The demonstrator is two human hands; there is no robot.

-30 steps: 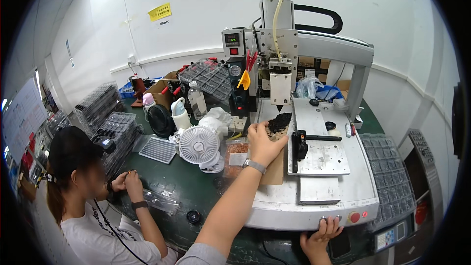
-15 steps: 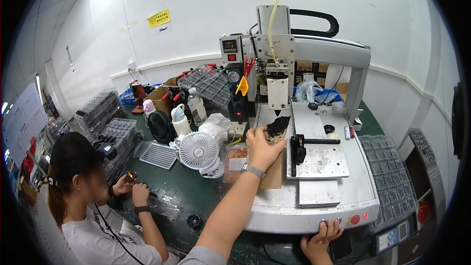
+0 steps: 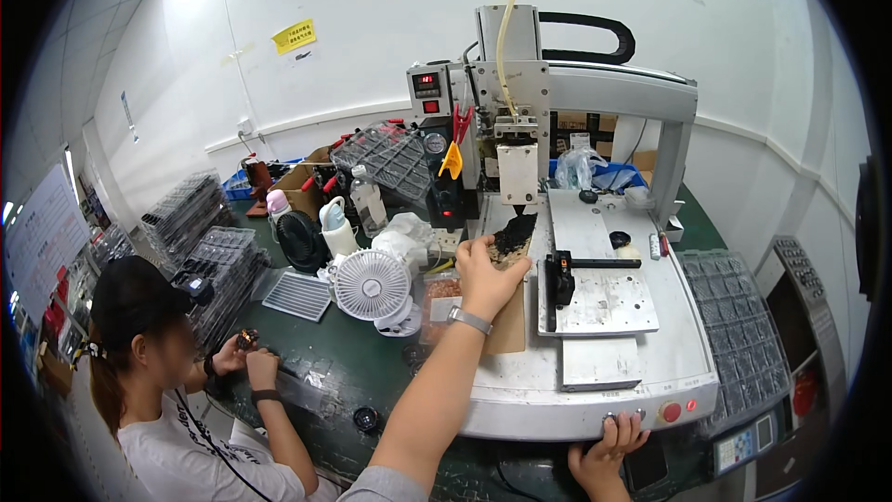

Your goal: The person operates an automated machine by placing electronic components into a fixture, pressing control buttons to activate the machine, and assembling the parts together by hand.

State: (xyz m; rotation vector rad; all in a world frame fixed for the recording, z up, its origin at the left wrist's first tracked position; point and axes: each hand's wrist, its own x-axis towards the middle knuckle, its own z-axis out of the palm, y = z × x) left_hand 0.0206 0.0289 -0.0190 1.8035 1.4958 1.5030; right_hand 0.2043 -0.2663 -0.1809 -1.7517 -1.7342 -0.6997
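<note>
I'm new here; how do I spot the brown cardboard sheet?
Find the large grey metal machine. At its left side, under the person's left hand, is the flat brown cardboard sheet. Unlike the silver metal plate beside it, its far end carries rough black material.

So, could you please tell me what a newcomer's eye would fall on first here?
Probably the pale machine on the right side of the green table, with a yellowish tube rising from its head. Next might come the left hand, holding brown cardboard with a black patch near the machine's nozzle, while the right hand touches the machine's front edge. The white fan, left of the cardboard, stands out.
</note>
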